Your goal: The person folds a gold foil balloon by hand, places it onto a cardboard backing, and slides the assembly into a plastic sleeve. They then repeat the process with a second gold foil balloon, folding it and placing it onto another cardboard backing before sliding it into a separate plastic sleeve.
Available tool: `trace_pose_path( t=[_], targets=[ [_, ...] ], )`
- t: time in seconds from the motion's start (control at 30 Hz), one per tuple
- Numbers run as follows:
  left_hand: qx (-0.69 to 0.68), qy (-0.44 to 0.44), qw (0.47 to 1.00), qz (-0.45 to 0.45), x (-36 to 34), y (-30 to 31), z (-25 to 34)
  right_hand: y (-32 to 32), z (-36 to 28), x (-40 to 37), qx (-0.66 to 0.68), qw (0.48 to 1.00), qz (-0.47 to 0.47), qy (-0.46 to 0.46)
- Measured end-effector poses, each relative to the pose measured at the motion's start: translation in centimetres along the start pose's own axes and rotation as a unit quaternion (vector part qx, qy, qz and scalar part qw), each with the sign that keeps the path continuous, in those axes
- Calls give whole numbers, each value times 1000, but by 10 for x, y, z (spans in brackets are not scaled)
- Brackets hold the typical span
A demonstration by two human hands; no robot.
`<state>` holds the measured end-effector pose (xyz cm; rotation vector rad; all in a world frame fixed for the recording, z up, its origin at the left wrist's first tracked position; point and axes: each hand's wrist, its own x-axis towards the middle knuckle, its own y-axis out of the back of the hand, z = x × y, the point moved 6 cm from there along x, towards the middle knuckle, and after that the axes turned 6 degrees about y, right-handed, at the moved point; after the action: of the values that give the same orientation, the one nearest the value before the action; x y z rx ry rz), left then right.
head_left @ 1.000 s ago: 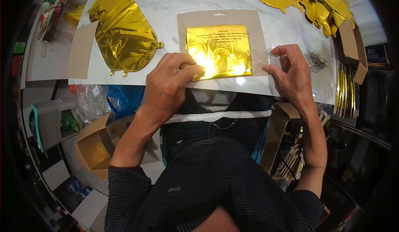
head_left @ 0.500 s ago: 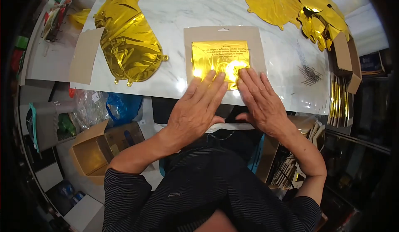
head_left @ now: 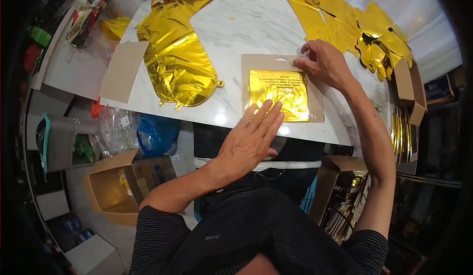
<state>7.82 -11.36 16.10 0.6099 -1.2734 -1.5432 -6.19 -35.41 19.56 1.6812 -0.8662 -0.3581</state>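
Observation:
A flat gold foil packet [head_left: 279,89] with small printed text lies on a brown card [head_left: 256,62] that has a hanging hole at its top. My left hand [head_left: 253,137] rests flat, fingers stretched out, on the packet's lower left part. At the card's upper right corner is my right hand [head_left: 322,64], its fingers curled and the thumb near the corner; whether it grips the edge is hard to tell. A large gold foil balloon [head_left: 180,68] lies flat to the left of the card.
More gold foil [head_left: 340,21] lies at the back right of the marble table [head_left: 231,43]. A brown card [head_left: 124,73] is at the left edge. Open cardboard boxes [head_left: 116,186] stand below left and lower right. Gold packets [head_left: 403,137] stand upright at the right.
My right hand has left the packet's lower right and moved up to the card's upper corner, its fingers now curled. My left hand stays on the packet. The whole view has shifted.

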Motion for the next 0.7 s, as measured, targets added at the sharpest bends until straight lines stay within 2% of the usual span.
trace_pose_path(
  t=[0.03, 0.1, 0.17, 0.23, 0.3, 0.33, 0.37, 0.43, 0.47, 0.5, 0.57, 0.63, 0.67, 0.7],
  targets=[
    [0, 1, 1000, 2, -1, 1, -1, 5, -3, 4, -1, 1000, -1, 2],
    [-29, -4, 1000, 7, -1, 2, -1, 1, 4, 5, 89, 983, -138, -88],
    [-73, -14, 997, 37, -3, 12, -1, 20, -3, -1, 135, 977, -141, -90],
    [-116, -26, 991, 69, -6, 22, -5, 63, -24, -10, 196, 979, -39, -33],
    [-156, -39, 964, 211, -22, 44, -13, 112, -60, -28, 181, 981, 62, 36],
    [-170, -23, 954, 248, -26, 53, -20, 126, -68, -38, 170, 979, 103, 35],
    [-183, -10, 941, 285, -28, 61, -26, 141, -82, -49, 57, 985, 147, 65],
    [-180, -4, 926, 332, -26, 65, -36, 125, -79, -61, 86, 965, 204, 138],
    [-189, 30, 925, 329, -23, 62, -41, 102, -65, -65, 47, 986, 141, 78],
    [-199, 60, 924, 322, -20, 59, -43, 90, -59, -68, -10, 990, 110, 86],
    [-216, 80, 924, 305, -11, 54, -45, 110, -68, -80, -61, 988, 118, 81],
    [-226, 91, 923, 297, -6, 48, -46, 143, -59, -98, -5, 974, 210, 91],
    [-238, 100, 920, 294, -4, 44, -49, 163, -51, -112, 48, 982, 181, 33],
    [-248, 111, 917, 292, -1, 41, -51, 183, -34, -126, 48, 979, 194, 38]
  ],
)
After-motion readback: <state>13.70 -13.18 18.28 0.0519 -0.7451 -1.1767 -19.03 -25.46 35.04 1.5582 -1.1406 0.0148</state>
